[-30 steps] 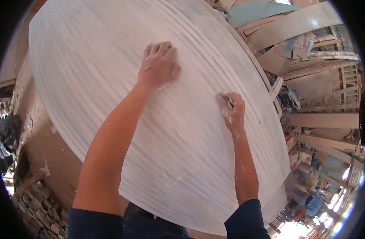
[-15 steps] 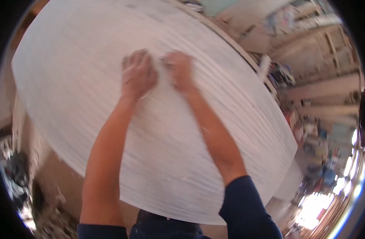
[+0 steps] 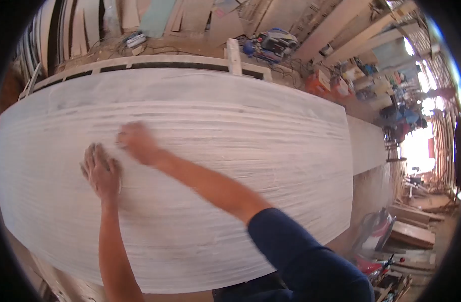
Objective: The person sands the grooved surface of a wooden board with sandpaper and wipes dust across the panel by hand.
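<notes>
A large board (image 3: 230, 151), pale with whitish streaks running along its length, fills the middle of the head view. My left hand (image 3: 100, 173) lies on its left part, palm down with the fingers somewhat apart. A pale edge shows beside that palm; whether it is a separate thing, I cannot tell. Farther up and to the right, my right hand (image 3: 138, 142) is over the board with its fingers curled in. Motion blurs this hand, and anything inside it is hidden.
Behind the board runs a wooden frame (image 3: 175, 63) with an upright post (image 3: 234, 56). Cables and a dark machine (image 3: 275, 44) lie on the floor beyond. Planks lean at the back left. Stacked wood (image 3: 412, 234) and a blurred red-and-grey object (image 3: 376, 229) stand at right.
The view has swung, so the board now lies level across it. Both hands appear farther left and lower, with my right hand now above my left.
</notes>
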Demonstrator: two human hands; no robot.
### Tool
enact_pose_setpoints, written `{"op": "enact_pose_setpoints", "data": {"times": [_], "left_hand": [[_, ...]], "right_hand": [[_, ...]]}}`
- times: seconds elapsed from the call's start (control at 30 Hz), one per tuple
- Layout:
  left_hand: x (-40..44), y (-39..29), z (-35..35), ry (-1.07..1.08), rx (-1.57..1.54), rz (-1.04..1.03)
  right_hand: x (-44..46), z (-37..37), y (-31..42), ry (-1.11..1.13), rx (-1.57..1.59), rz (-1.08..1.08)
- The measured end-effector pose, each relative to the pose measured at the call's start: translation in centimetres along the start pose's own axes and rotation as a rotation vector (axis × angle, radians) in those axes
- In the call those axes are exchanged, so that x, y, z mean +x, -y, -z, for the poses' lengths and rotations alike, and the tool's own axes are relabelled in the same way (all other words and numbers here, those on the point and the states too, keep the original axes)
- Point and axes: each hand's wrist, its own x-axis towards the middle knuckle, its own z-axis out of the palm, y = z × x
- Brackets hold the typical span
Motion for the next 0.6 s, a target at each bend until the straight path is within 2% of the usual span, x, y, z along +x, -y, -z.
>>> {"op": "enact_pose_setpoints", "data": {"times": [0.07,0.17,0.3,0.4,0.5,0.6], "left_hand": [[-0.1,-0.2,0.6,0.007,-0.002,0.003],[0.0,-0.2,0.3,0.014,0.006,0.011],[0.1,-0.1,0.0,0.021,0.013,0.032],[0.1,-0.4,0.3,0.020,-0.016,0.015],[0.4,-0.2,0.4,0.027,-0.072,0.059],[0.5,0.2,0.4,0.013,-0.072,0.075]], "right_hand": [[2.2,-1.6,2.2,-0.046,0.022,-0.026],[-0.8,-0.5,0.5,-0.068,-0.027,-0.048],[-5.8,6.8,-1.7,0.057,-0.007,-0.154],[-1.7,4.0,0.2,0.099,0.018,-0.079],[3.8,-2.2,2.8,0.080,-0.011,-0.016],[2.7,-3.3,1.1,0.105,-0.027,-0.008]]}}
